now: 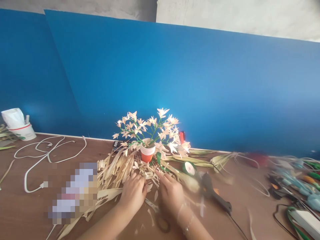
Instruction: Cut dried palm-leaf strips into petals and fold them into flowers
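Note:
My left hand [133, 192] rests knuckles-up on a heap of dry straw-coloured leaf strips [117, 168], its fingers curled under and hidden. Beside it my right hand [170, 193] reaches forward with the index finger stretched toward the strips; the other fingers are bent, and what they hold is hidden. Scissors [156, 213] lie on the table between my wrists. Just beyond my hands stands an orange paper cup [147, 153] full of pale handmade flowers on green stems [150, 128].
A green tape roll [189, 168] and a black glue gun [212, 193] lie to the right. White cables [47, 151] and a white cup [22, 131] sit at the left. More tools and a power strip [303, 220] crowd the right edge. A blue board [175, 83] backs the brown table [32, 206].

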Motion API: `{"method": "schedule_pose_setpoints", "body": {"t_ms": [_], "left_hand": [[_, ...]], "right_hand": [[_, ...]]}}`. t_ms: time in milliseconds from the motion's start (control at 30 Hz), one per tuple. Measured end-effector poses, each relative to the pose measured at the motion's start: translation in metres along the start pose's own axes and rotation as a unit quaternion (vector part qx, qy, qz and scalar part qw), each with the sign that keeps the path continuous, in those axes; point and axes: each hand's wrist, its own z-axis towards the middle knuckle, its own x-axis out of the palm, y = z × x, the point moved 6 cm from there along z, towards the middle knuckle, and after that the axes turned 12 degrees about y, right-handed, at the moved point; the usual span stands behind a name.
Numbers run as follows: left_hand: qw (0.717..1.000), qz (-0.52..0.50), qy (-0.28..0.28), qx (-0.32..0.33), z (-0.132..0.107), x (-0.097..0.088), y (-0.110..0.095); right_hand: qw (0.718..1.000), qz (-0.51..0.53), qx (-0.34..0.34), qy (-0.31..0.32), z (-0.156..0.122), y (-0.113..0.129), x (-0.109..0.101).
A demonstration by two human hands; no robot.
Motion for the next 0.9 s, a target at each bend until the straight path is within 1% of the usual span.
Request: {"method": "schedule_pose_setpoints", "body": {"t_ms": [100,167,200,267,333,400,467,533,567,633,767,833,900], "left_hand": [[0.995,-0.090,-0.035,-0.010,0.000,-0.004,0.003],[0.982,-0.184,-0.045,-0.014,0.000,-0.004,0.006],[0.970,-0.238,-0.040,-0.014,0.001,-0.002,0.007],[0.937,-0.349,-0.012,-0.010,0.004,0.003,0.008],[0.894,-0.448,0.017,-0.010,0.006,0.008,0.007],[0.854,-0.520,0.034,-0.019,0.008,0.010,0.006],[0.827,-0.559,0.049,-0.025,0.008,0.010,0.003],[0.813,-0.578,0.068,-0.015,0.008,0.008,-0.002],[0.811,-0.581,0.074,-0.005,0.007,0.007,-0.004],[0.815,-0.575,0.075,0.012,0.006,0.005,-0.007],[0.841,-0.538,0.046,0.017,0.005,0.004,-0.005],[0.852,-0.522,0.025,0.014,0.005,0.004,-0.004],[0.858,-0.514,0.010,0.005,0.004,0.003,-0.003]], "right_hand": [[0.996,0.085,0.016,0.020,0.000,0.001,-0.003],[0.986,0.153,0.036,0.055,0.001,0.000,0.000],[0.977,0.192,0.047,0.074,0.002,-0.001,0.002],[0.952,0.279,0.066,0.107,0.004,-0.003,0.006],[0.922,0.354,0.076,0.137,0.006,-0.004,0.009],[0.899,0.402,0.081,0.155,0.007,-0.002,0.010],[0.883,0.434,0.082,0.158,0.009,-0.001,0.006],[0.871,0.462,0.081,0.149,0.011,0.001,0.001],[0.864,0.474,0.079,0.147,0.011,0.002,-0.001],[0.854,0.492,0.073,0.151,0.012,0.003,-0.002],[0.836,0.516,0.068,0.172,0.013,0.004,0.001],[0.842,0.505,0.078,0.176,0.011,0.003,0.005],[0.869,0.458,0.083,0.170,0.009,0.003,0.007]]}}
